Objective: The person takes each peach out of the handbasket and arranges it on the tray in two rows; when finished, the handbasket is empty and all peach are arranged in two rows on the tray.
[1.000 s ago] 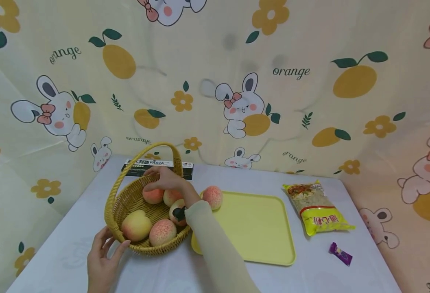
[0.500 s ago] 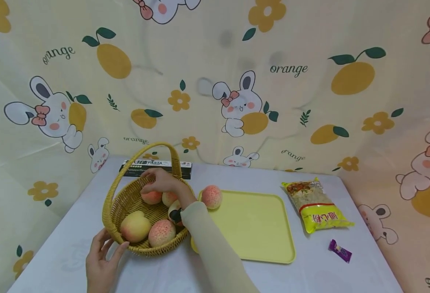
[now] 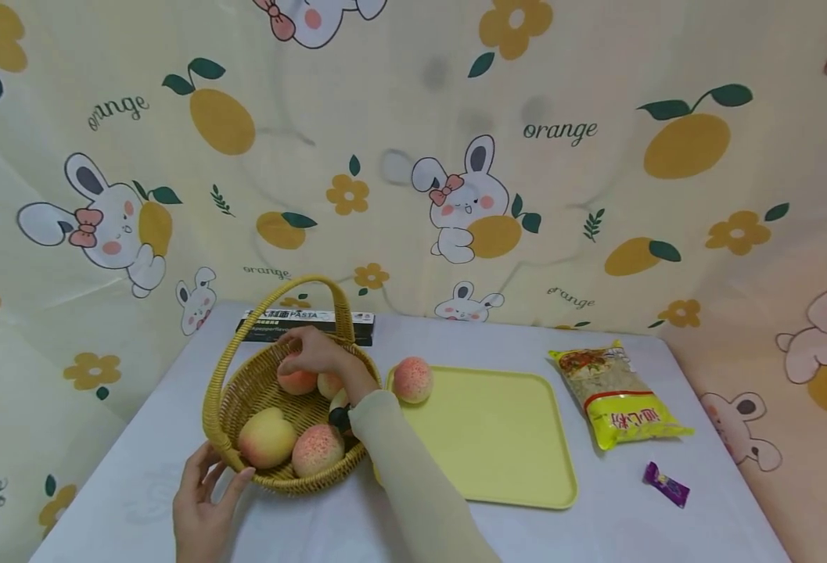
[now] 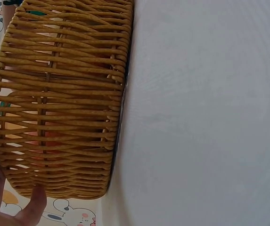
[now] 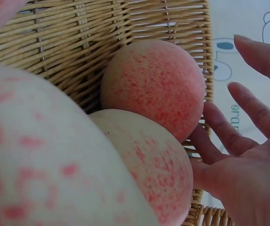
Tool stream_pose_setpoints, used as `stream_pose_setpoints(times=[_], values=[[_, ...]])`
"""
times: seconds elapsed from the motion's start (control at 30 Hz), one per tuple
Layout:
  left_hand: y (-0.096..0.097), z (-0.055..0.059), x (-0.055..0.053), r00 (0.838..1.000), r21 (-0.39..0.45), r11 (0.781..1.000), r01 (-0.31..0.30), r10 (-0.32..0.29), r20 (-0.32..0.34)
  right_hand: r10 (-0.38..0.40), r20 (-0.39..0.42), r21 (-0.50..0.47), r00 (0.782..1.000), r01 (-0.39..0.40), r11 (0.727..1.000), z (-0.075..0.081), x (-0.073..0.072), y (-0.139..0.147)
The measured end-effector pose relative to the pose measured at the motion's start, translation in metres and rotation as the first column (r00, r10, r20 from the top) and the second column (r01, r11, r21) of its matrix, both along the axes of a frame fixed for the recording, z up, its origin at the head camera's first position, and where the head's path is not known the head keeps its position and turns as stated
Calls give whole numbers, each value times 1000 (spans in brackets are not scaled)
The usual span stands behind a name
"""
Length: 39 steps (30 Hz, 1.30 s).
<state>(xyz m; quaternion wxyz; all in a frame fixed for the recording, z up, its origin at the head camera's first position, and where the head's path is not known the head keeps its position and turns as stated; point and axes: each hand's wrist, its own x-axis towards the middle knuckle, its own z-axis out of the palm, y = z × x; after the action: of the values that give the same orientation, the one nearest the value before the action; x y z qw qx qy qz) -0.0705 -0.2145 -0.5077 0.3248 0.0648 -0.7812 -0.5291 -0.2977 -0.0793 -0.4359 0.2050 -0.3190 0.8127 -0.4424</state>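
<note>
A yellow wicker basket (image 3: pixel 300 485) with a tall handle stands on the left of the table, holding several peaches. My left hand (image 3: pixel 207 500) holds its near left side by the handle's base, the thumb (image 4: pixel 36 205) against the woven wall. My right hand (image 3: pixel 321 356) reaches over the basket to its far side. In the right wrist view its fingers are spread beside a red-speckled peach (image 5: pixel 153 87) and the rim, not curled round either. A paler peach (image 5: pixel 149 160) lies by the palm. Nearest my left hand is a yellow peach (image 3: pixel 267 438); a speckled one (image 3: pixel 318 451) sits beside it.
Right of the basket lies a yellow tray (image 3: pixel 490 438), with another peach (image 3: pixel 413 380) at its far left corner. Farther right are a pasta bag (image 3: pixel 617 395) and a small purple packet (image 3: pixel 666 485). A black PASTA box (image 3: pixel 307 324) lies behind the basket.
Both hands keep almost the same places at the basket. The head view shifts slightly; no object has visibly been moved.
</note>
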Motion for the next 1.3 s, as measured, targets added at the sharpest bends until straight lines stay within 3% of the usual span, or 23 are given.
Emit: stream_pose_setpoints(times=[0.2,0.43,0.77,1.0,1.3], values=[[1,0,0,1000,0,1000,3,-3,-17,25,3,10,1000,-25,1000,-1,0,-1],[1,0,-1,1000,-1,1000,20,-20,-19,47,61,33,997,-49,998,-2,1,-1],[-1,0,-4,999,-10,999,36,-36,-2,83,16,138,996,-84,987,-4,-2,-2],[-2,1,-3,1000,-9,1000,25,-25,4,129,-58,205,990,-114,972,-5,-2,-12],[-3,0,0,999,-3,1000,2,-2,33,13,18,232,1000,-16,973,-3,2,-22]])
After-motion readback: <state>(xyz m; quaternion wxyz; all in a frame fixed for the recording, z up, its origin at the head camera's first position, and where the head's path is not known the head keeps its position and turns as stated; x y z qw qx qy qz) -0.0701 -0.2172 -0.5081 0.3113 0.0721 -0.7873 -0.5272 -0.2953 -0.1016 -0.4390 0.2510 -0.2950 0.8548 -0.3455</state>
